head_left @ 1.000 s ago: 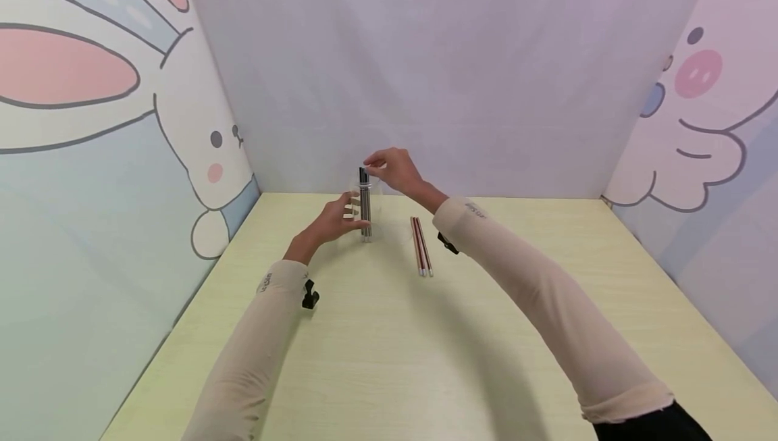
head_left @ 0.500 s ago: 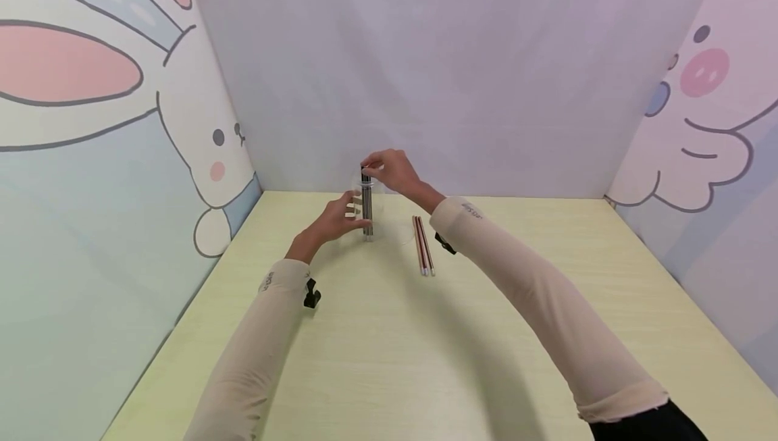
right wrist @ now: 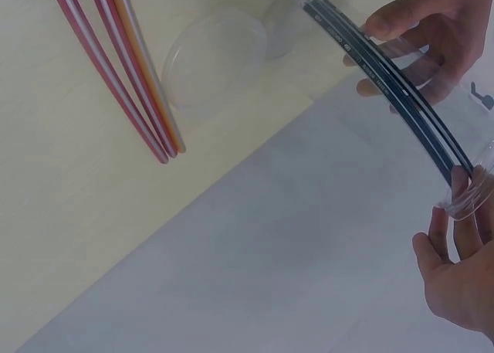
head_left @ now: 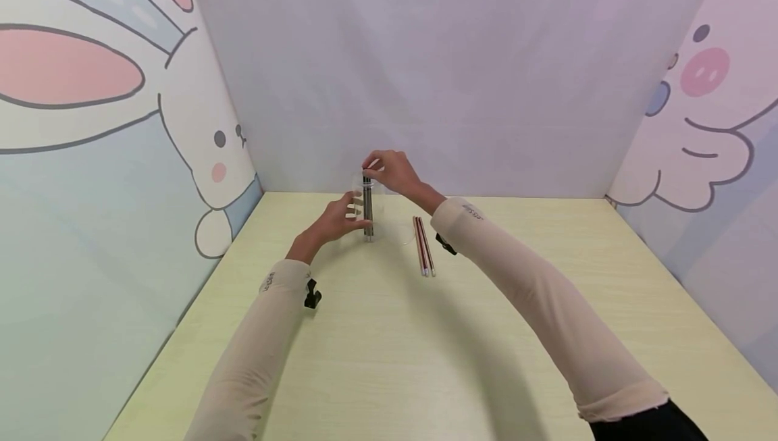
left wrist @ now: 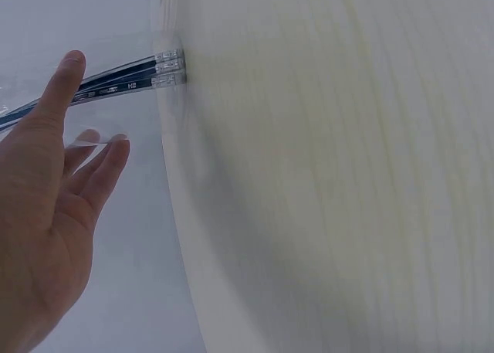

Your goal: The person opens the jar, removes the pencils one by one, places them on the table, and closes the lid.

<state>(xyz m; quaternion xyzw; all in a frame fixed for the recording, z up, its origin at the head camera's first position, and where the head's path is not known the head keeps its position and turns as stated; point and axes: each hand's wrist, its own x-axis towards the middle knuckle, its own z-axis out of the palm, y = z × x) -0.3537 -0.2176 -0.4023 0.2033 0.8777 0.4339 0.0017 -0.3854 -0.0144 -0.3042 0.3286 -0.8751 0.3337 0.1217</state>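
Observation:
A clear plastic cylinder (head_left: pixel 378 199) stands upright near the table's back edge, with several dark pencils (right wrist: pixel 378 75) inside it. My left hand (head_left: pixel 333 220) grips its side, the thumb across the front and the fingers behind. Over the cylinder's mouth, my right hand (head_left: pixel 392 169) pinches at the upper ends of the dark pencils, which its fingertips partly hide. In the right wrist view the fingers of the right hand (right wrist: pixel 463 276) reach to the rim and touch the pencil ends. The left wrist view shows the pencils' silvery lower ends (left wrist: pixel 168 69) at the cylinder's base.
Two red pencils and an orange one (right wrist: pixel 123 67) lie side by side on the pale wooden table (head_left: pixel 389 346), right of the cylinder. A clear round lid (right wrist: pixel 216 56) lies between them and the cylinder. A plain backdrop (head_left: pixel 456 90) rises right behind the table.
The right fingertips have come down slightly over the tops of the dark pencils, covering more of them. My left hand keeps its hold on the cylinder; the loose pencils stay put.

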